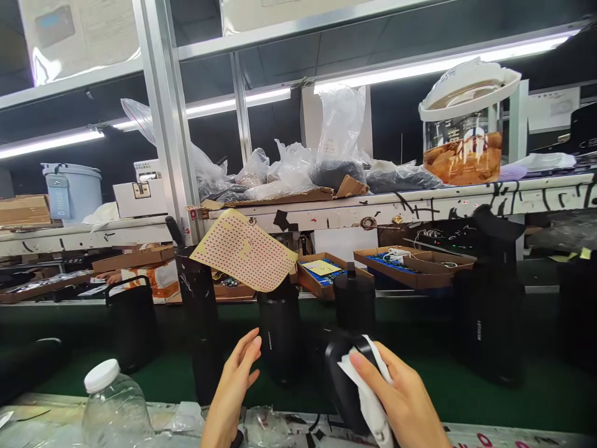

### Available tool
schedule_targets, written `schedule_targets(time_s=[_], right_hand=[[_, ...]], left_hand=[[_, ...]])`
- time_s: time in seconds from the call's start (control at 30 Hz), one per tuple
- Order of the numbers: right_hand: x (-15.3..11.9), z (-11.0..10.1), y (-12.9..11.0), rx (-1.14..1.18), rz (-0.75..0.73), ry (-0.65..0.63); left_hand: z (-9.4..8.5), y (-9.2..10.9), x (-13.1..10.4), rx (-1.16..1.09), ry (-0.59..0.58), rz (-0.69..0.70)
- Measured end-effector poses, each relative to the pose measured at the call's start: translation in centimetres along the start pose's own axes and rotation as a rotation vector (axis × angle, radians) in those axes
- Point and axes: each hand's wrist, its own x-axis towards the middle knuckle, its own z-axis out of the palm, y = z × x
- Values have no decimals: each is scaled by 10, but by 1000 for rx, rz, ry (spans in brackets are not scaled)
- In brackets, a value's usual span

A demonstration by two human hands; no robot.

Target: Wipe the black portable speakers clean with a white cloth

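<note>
My right hand (405, 398) is closed, with a crumpled white cloth (368, 401) between its thumb and fingers. The cloth lies against a rounded black device (342, 386) with a strap-like handle at its top, and the hand grips around that end. My left hand (236, 382) is raised with its fingers apart and holds nothing. Nearest to it stands an upright black cylindrical device (280, 336) with small white lettering. A yellow sheet of small red dots (245, 252) hangs just above that device.
Several black devices (487, 330) stand along the green belt (550, 398). A clear jar (116, 407) with a white lid is at front left. Cardboard trays (420, 277) with blue boards sit behind. The shelf holds plastic bags (298, 168) and a tub (466, 149).
</note>
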Motion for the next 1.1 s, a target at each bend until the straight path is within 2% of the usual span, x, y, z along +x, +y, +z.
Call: schedule_targets(time_s=[0.1, 0.17, 0.33, 0.47, 0.57, 0.67, 0.73, 0.8, 0.9, 1.0, 1.03, 1.1], right_hand=[[13, 19, 37, -83, -67, 49], [23, 34, 66, -210, -174, 44], [52, 62, 124, -503, -395, -125], [67, 62, 149, -616, -471, -328], [65, 56, 155, -687, -456, -420], [68, 51, 143, -677, -425, -448], [82, 46, 121, -610, -411, -395], [103, 34, 91, -521, -386, -259], [143, 1, 43, -423, -317, 60], [179, -31, 8, -394, -261, 349], [188, -37, 1, -392, -245, 405], [204, -36, -7, -396, -200, 430]], left_hand=[[0, -1, 2, -8, 21, 7], [2, 0, 1, -15, 46, 8], [8, 1, -1, -3, 71, 10], [11, 0, 0, 4, 58, 11], [15, 1, -1, 12, 31, 16], [17, 2, -3, 32, 15, 14], [17, 3, -4, 39, 9, 19], [16, 3, -4, 33, 6, 25], [17, 4, -4, 14, 29, 28], [19, 4, -4, 1, 47, 48], [20, 4, -4, -4, 48, 53], [20, 4, -4, -15, 52, 62]])
